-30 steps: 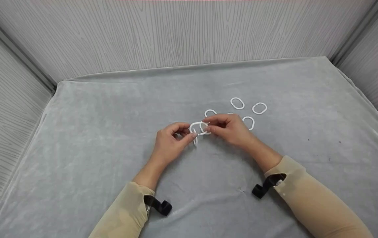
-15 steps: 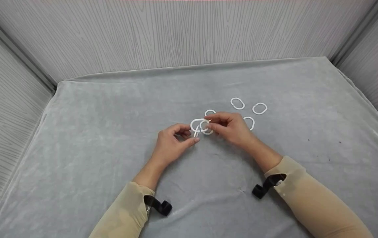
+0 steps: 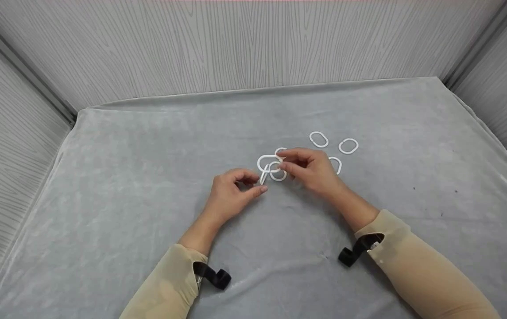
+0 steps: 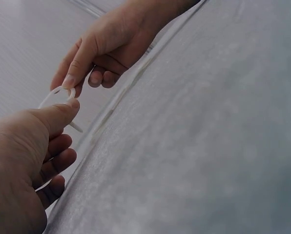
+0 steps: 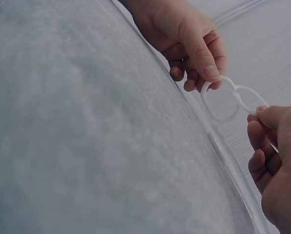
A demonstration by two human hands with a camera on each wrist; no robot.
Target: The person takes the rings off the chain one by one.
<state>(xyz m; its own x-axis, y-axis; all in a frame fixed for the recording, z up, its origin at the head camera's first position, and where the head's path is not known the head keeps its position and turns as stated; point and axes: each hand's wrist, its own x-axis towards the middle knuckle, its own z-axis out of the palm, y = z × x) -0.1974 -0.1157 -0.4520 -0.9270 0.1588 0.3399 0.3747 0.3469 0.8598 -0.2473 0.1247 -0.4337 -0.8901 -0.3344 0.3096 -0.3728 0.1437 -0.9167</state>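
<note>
Two white oval shower curtain rings are joined in mid-air between my hands. My left hand pinches one ring between thumb and fingers; in the head view it appears nearly edge-on. With thumb and forefinger, my right hand grips the other ring, which reaches left toward the left hand. In the right wrist view the two rings cross at their ends. Just below and behind the right-hand ring, another white ring shows; overlap makes it unclear how it lies.
Loose white rings lie on the grey cloth: one and another farther back, one partly behind the right hand, one beyond its fingertips. Wood-grain panels surround the table.
My right hand has risen slightly with its ring, which has come away from the left fingertips. The left fingers now pinch the joined ring, which was hanging down before.
</note>
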